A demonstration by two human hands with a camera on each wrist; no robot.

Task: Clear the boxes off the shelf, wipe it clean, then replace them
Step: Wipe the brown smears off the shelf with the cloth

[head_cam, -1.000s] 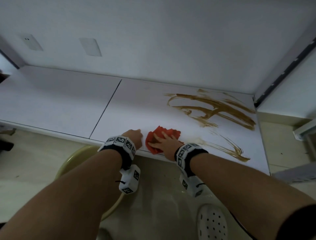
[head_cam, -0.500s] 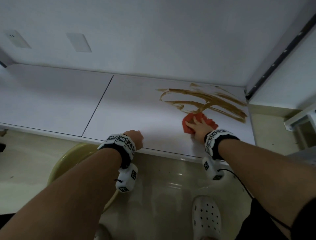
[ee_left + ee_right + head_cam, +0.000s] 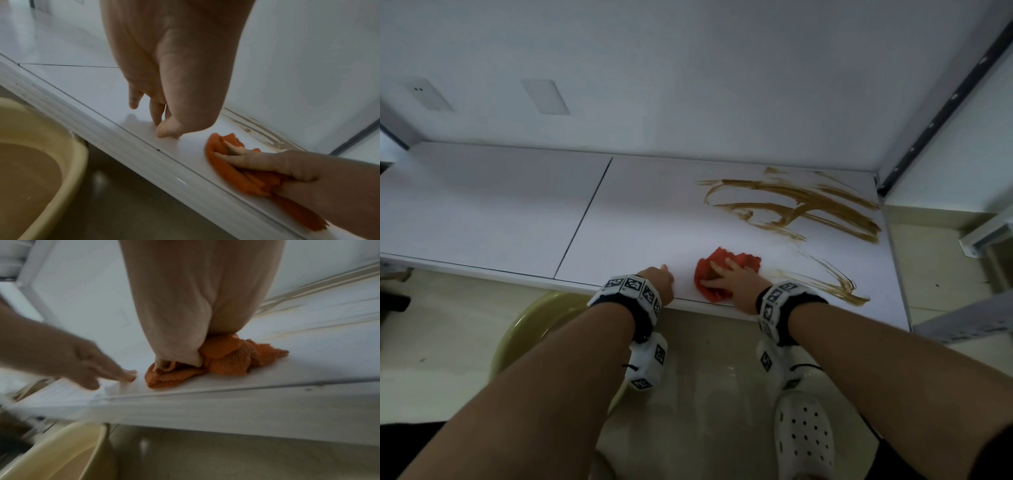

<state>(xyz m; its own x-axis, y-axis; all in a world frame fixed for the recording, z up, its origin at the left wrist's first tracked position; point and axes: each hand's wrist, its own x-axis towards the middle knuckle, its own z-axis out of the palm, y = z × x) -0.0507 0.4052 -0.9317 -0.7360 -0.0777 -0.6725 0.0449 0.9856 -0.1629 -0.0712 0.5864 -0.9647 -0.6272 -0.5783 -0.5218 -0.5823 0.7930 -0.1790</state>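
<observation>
1. Fingers (image 3: 714, 270) of the right hand (image 3: 736, 282) lie spread and nearly straight on the orange cloth (image 3: 726, 270), pressing it flat on the white shelf (image 3: 640, 222); fingers of the left hand (image 3: 659, 282) reach down with their tips on the shelf's front edge, holding nothing.
2. Orange cloth: crumpled, ribbed weave, bunched under the palm, lying at the front edge of the shelf's right panel, just beside the left hand and not touching it.
3. Brown smears (image 3: 794, 205): long curved streaks across the rear right of the shelf; a thinner arc (image 3: 825, 277) lies just right of the cloth.
4. Change: 0.5 s ago the right hand held the cloth farther back and to the right, at the foot of the large smears; now both sit at the front edge, near the left hand, which rests where it was.
5. Surroundings: shelf of 2 white panels joined by a dark seam, against a white wall; beige basin (image 3: 41, 162) with murky water on the glossy floor below; white perforated clog (image 3: 804, 435) beneath the right arm.
</observation>
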